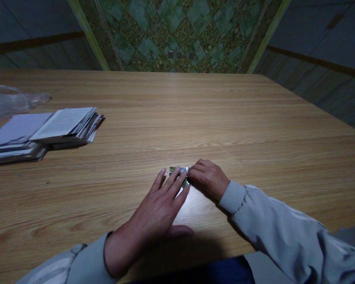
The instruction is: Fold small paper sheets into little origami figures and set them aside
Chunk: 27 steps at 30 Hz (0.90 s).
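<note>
A small folded piece of glossy paper (pixel 180 172), green and grey, lies on the wooden table (pixel 195 118) near its front edge. My left hand (pixel 159 209) lies flat with its fingers stretched out, the fingertips pressing on the paper's left part. My right hand (pixel 208 178) is curled, its fingertips pinching or pressing the paper's right edge. Most of the paper is hidden under the fingers. Both arms wear light grey sleeves.
A stack of printed paper sheets (pixel 44 132) sits at the left of the table. A crumpled clear plastic bag (pixel 8 100) lies behind it at the far left edge. Green patterned floor tiles (pixel 177 35) show beyond the table's far edge.
</note>
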Tool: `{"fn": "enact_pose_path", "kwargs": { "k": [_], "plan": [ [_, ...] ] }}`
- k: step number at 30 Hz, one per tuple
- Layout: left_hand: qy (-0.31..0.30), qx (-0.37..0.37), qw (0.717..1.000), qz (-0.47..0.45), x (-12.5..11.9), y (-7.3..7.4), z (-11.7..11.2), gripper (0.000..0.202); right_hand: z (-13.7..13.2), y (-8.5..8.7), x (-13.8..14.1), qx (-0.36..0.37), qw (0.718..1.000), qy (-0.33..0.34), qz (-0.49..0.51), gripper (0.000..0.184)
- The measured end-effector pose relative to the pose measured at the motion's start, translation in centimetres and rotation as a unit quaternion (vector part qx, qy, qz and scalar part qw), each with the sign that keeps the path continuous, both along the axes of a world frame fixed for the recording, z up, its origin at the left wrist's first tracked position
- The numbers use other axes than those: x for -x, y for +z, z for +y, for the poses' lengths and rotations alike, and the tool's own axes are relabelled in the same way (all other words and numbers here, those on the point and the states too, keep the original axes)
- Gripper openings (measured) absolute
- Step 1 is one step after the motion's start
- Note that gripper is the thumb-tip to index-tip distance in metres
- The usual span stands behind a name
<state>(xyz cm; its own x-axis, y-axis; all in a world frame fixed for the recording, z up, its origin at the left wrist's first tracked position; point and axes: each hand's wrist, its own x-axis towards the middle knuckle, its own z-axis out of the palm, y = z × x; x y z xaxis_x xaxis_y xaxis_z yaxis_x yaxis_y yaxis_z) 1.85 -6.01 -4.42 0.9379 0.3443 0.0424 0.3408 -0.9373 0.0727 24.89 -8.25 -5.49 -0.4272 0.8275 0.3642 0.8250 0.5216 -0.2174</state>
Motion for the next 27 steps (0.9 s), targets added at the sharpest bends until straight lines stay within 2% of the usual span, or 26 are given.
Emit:
{"fn": "enact_pose_path", "kwargs": {
  "k": [5,9,15,22,27],
  "plan": [
    [0.021,-0.009,0.999,-0.026,0.1,-0.8,-0.5,0.091,0.2,-0.4,-0.1,0.019,0.995,-0.022,0.098,0.016],
    [0.015,-0.013,1.0,-0.013,0.4,-1.4,-0.9,0.089,0.1,0.0,-0.1,0.017,0.996,-0.04,0.083,0.016],
    [0.018,0.009,1.0,0.0,0.3,-1.7,-0.8,0.099,-1.0,0.8,0.3,-0.05,0.994,-0.09,0.022,0.017],
    [0.036,0.035,0.998,0.035,0.1,-1.7,-1.0,0.097,-0.9,0.4,0.5,0.027,0.994,-0.095,0.041,0.013],
    [0.024,0.057,0.997,0.053,-0.2,-1.7,-0.8,0.096,-0.8,0.3,0.9,0.038,0.99,-0.125,0.044,0.014]
  ]
}}
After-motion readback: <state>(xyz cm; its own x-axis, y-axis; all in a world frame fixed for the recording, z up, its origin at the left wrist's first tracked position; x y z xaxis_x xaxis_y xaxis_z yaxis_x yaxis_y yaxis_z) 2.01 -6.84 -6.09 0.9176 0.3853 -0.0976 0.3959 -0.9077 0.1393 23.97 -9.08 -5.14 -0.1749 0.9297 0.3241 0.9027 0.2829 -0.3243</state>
